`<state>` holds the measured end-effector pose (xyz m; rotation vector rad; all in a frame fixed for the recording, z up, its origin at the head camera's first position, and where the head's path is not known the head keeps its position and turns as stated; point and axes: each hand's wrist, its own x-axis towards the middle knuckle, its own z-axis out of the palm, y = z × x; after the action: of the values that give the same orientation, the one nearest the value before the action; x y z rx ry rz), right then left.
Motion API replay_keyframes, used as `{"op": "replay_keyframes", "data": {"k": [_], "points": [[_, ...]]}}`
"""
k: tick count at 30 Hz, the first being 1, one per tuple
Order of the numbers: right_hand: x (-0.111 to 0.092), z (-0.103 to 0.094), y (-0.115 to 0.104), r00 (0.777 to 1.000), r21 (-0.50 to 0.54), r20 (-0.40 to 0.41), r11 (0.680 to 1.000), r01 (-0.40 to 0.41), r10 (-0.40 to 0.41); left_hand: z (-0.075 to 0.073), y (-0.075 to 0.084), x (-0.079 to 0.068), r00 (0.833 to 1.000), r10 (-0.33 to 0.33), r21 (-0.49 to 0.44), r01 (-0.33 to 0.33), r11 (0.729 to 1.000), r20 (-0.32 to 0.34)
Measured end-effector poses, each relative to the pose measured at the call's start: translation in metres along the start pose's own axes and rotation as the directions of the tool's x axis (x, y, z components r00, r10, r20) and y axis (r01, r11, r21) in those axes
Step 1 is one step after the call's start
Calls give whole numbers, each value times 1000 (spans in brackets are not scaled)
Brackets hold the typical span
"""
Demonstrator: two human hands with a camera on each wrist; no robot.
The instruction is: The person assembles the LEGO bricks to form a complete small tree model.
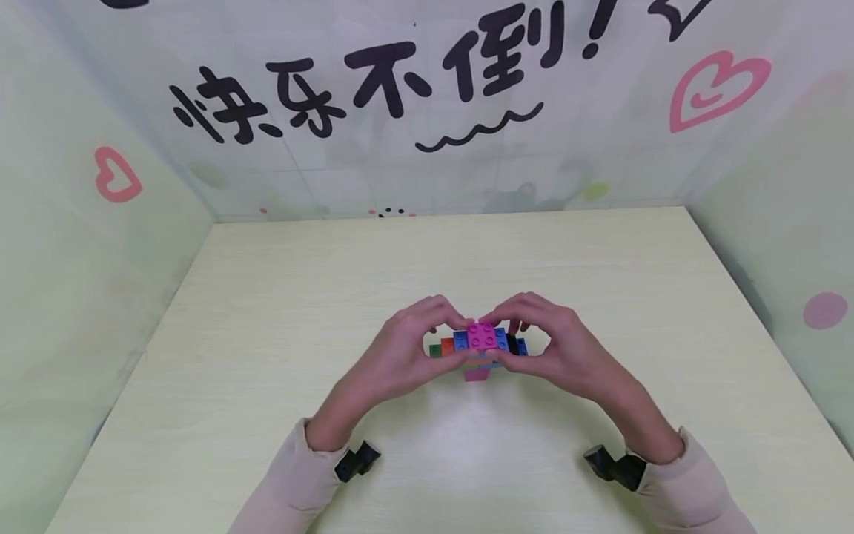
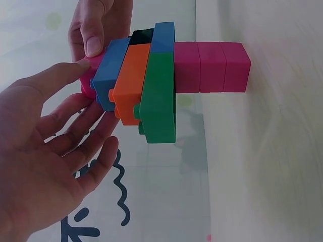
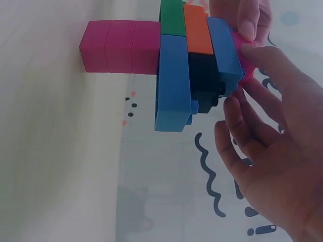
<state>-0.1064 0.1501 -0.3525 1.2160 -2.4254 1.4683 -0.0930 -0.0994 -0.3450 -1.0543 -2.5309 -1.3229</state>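
A tree-like stack of toy building bricks stands upright on the pale table (image 1: 233,386). Its stem is a column of three pink bricks (image 2: 212,67). Wider layers sit above: a green brick (image 2: 159,96) beside a blue brick (image 3: 172,83), then an orange brick (image 2: 132,83) beside a black brick (image 3: 203,80), then another blue brick (image 3: 225,55). Topmost is a studded pink brick (image 1: 482,336). My left hand (image 1: 400,348) pinches its left side between thumb and fingers, and my right hand (image 1: 567,341) pinches the right side. Both hands' other fingers spread loosely behind the stack.
White panels with black lettering (image 1: 380,78) and pink hearts (image 1: 720,89) rise behind the table and along both sides. A small black device (image 1: 358,461) is worn at the left cuff, and a similar device (image 1: 615,467) at the right.
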Motion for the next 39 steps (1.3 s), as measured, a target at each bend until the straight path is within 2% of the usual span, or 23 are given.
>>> {"op": "replay_keyframes", "data": {"k": [9,12,15,19,22,25,28,33,36,39], "points": [[1,0,0,1000,-35,10,999,18,-18,-2,-4,0,1000,-5,14,5,1000,21],[2,1,0,999,-58,9,998,31,-30,-6,-5,-3,995,-72,49,70,996,62],[3,-1,0,999,-103,28,994,24,-21,-10,-5,-7,980,-162,128,146,981,117],[1,-8,-2,993,-222,94,974,-53,75,-14,-5,-10,948,-251,237,203,950,194],[-5,-14,-3,972,-333,143,934,-129,185,-14,-6,-11,927,-285,302,206,931,246],[-10,-17,0,948,-410,182,896,-170,262,-13,-8,-11,918,-291,336,194,922,268],[-12,-16,4,936,-445,205,879,-171,287,-11,-9,-10,920,-285,341,186,922,267],[-13,-15,7,943,-474,178,864,-170,283,-10,-11,-9,925,-298,286,227,931,235],[-13,-18,10,957,-478,129,862,-169,259,-10,-17,-6,942,-296,188,265,946,157],[-12,-23,15,961,-437,91,877,-198,262,-10,-23,-3,955,-291,76,286,955,62]]}}
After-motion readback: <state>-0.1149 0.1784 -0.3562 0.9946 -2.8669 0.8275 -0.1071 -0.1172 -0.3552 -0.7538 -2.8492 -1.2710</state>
